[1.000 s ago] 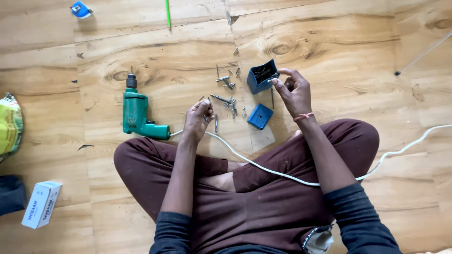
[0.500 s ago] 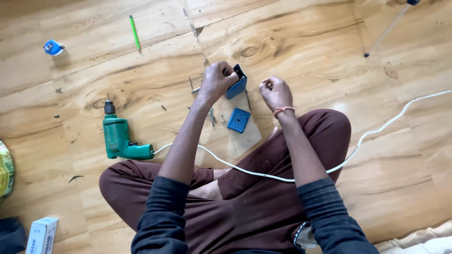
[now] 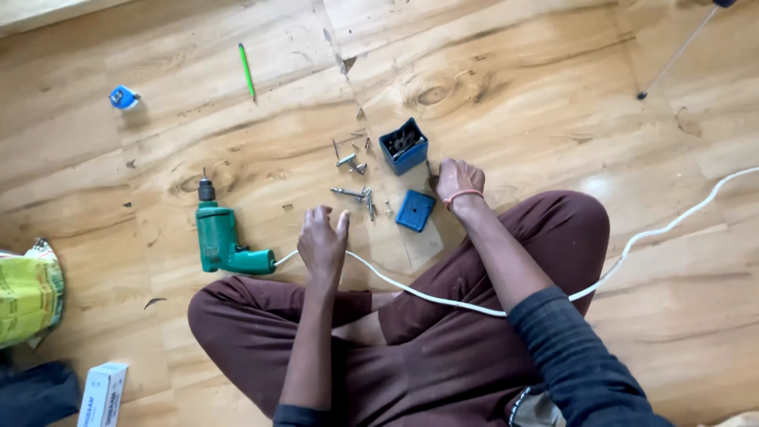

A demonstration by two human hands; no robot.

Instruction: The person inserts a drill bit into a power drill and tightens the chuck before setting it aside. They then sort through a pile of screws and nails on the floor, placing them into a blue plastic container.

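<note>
Versus half a second back: left hand (image 3: 322, 243) pulled away from the blue box (image 3: 403, 145), now low over the floor at roughly 7 o'clock from that box, just right of the green drill (image 3: 223, 239), above the white cable (image 3: 443, 300). Fingers loosely spread, gripping nothing. Box released, standing open on the wood floor (image 3: 553, 103) with dark bits inside. Right hand (image 3: 458, 180) lowered to the floor at 4 o'clock from the box, fingers curled under; whether pinching anything, cannot tell. Pink band at that wrist.

Left to right otherwise:
- Far left edge: yellow-green crinkled bag (image 3: 28, 291), printed, partly out of view.
- Bottom left: dark cloth (image 3: 35, 395), then small white carton (image 3: 101, 394) with blue print, lying on its side.
- Top left: small blue object (image 3: 122, 97), kind unclear.
- Green pencil (image 3: 247, 69) at 12 o'clock from the drill, well apart.
- Drill lying flat, chuck toward 12 o'clock, cable leaving handle.
- Loose screws and bits (image 3: 354, 178) scattered between drill and box.
- Blue lid (image 3: 415, 210) flat on floor at 6 o'clock from the box, just beside the right hand.
- Cable running over crossed legs toward 3 o'clock edge.
- Thin rod (image 3: 672, 59) at top right.
</note>
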